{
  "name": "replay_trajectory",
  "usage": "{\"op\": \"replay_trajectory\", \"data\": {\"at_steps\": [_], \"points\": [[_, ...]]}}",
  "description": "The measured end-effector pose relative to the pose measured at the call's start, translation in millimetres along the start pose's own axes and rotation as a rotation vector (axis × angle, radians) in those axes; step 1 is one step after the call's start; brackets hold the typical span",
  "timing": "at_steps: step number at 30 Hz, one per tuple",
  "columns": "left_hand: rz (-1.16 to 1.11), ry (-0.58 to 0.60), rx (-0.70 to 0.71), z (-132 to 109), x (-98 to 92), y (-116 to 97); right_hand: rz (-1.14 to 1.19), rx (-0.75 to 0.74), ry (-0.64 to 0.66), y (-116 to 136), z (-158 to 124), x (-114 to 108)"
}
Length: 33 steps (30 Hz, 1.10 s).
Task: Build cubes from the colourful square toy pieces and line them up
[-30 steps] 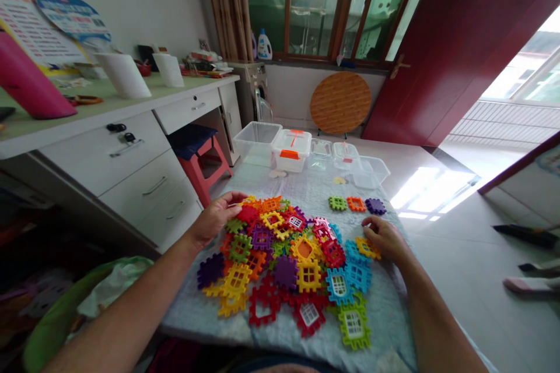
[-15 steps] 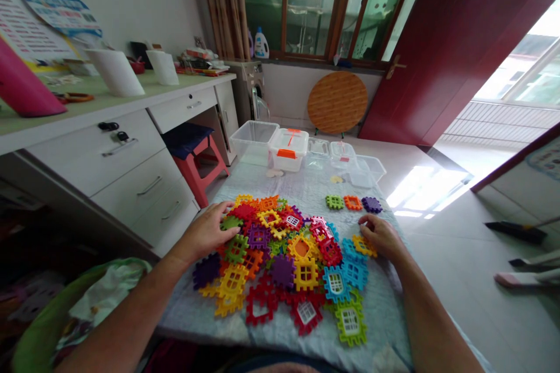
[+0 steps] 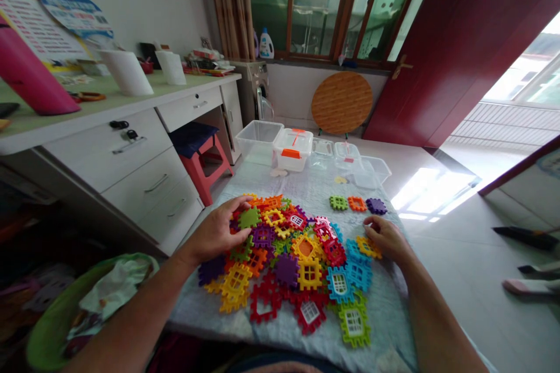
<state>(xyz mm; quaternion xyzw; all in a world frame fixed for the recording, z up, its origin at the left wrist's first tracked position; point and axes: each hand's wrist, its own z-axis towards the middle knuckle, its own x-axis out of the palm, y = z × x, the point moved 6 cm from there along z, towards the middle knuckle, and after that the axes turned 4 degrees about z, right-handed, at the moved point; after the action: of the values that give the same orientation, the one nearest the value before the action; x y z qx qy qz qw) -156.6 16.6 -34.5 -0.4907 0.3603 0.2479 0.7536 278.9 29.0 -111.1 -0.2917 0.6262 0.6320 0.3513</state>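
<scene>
A heap of colourful plastic interlocking tiles (image 3: 286, 270), with notched edges, lies on the cloth-covered table. At the heap's left side is my left hand (image 3: 219, 232), its thumb and fingers spread around a solid green tile (image 3: 249, 217); whether they touch it I cannot tell. My right hand (image 3: 387, 237) rests by the heap's right edge, fingers loosely bent and apart, next to a yellow window tile (image 3: 368, 247). Beyond it, a green tile (image 3: 338, 203), an orange frame tile (image 3: 357, 204) and a purple tile (image 3: 376, 206) lie in a row.
Clear plastic boxes stand along the table's far end, among them a lidded box with orange clips (image 3: 293, 150) and an open bin (image 3: 259, 139). To the left are a red stool (image 3: 205, 160) and a white desk (image 3: 131, 154). A green basket (image 3: 48, 326) sits at lower left.
The solid green tile has shifted right and now lies over the red tile beside it. My left hand has moved slightly right with it. My right hand stays by the yellow tile.
</scene>
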Motion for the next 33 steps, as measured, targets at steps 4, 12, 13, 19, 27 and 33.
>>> {"op": "replay_trajectory", "data": {"at_steps": [4,12,13,19,27,33], "points": [[-0.050,0.030,0.019,0.8,0.7,-18.5,0.073,-0.048,-0.121,33.5,-4.6,-17.9],[-0.125,0.095,0.249,18.9,27.3,-66.8,0.209,-0.619,0.311,194.9,-32.0,2.3],[-0.117,0.096,0.281,20.9,30.2,-72.1,0.193,-0.693,0.348,208.6,-34.9,7.2],[-0.066,0.086,0.341,26.1,37.4,-90.6,0.115,-0.730,0.379,229.2,-33.1,30.5],[-0.069,0.046,0.233,38.5,25.3,-56.6,-0.039,-0.596,0.226,188.6,-2.1,18.8],[-0.056,-0.133,-0.173,49.1,13.1,64.7,-0.215,-0.306,0.134,99.5,71.9,-0.3]]}}
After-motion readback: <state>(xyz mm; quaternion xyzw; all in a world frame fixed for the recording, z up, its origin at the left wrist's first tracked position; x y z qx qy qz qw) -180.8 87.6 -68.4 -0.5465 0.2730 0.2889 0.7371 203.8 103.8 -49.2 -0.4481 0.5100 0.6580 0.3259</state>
